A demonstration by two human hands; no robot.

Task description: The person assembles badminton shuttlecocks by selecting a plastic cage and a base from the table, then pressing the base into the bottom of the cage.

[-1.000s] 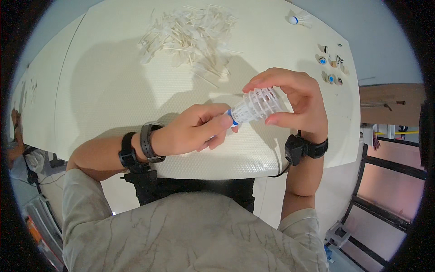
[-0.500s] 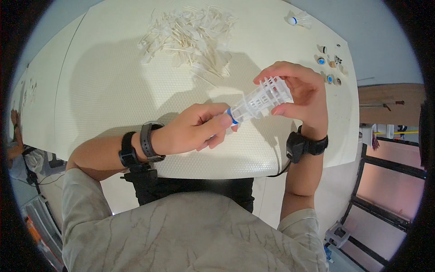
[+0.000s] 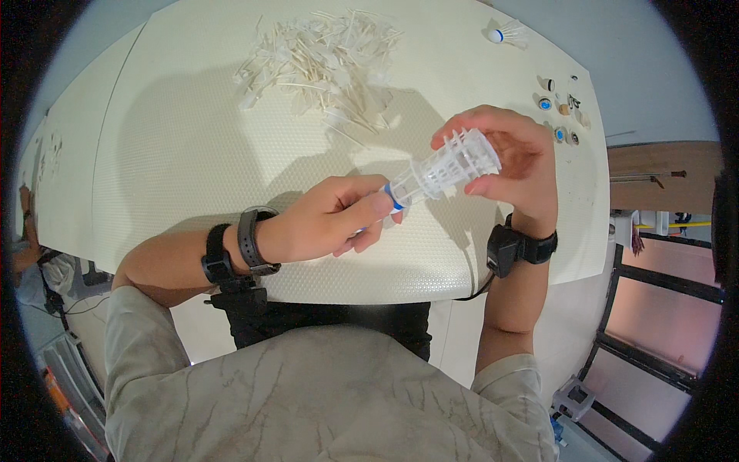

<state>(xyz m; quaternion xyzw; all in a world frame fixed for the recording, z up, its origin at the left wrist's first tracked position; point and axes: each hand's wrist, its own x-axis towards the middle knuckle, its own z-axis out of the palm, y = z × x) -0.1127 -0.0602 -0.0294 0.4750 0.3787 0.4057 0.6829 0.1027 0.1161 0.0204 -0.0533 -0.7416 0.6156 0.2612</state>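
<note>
A white plastic shuttlecock (image 3: 446, 168) with an open, ribbed skirt and a blue band lies aslant between my hands, above the near half of the table. My left hand (image 3: 331, 215) pinches its narrow, banded end between thumb and fingers, covering the tip. Around the wide end curls my right hand (image 3: 519, 158), with thumb and forefinger on opposite sides of the skirt's rim. How firmly those fingertips press is hard to see.
Loose white feathers (image 3: 323, 61) form a pile at the far middle of the white table (image 3: 177, 154). Another shuttlecock (image 3: 508, 35) lies at the far right. Several small round parts (image 3: 560, 135) sit near the right edge. A person's arm (image 3: 27, 231) shows at the far left.
The shuttlecock has turned slightly, its wide end showing a little more and sitting slightly further right. Both hands stay almost where they were.
</note>
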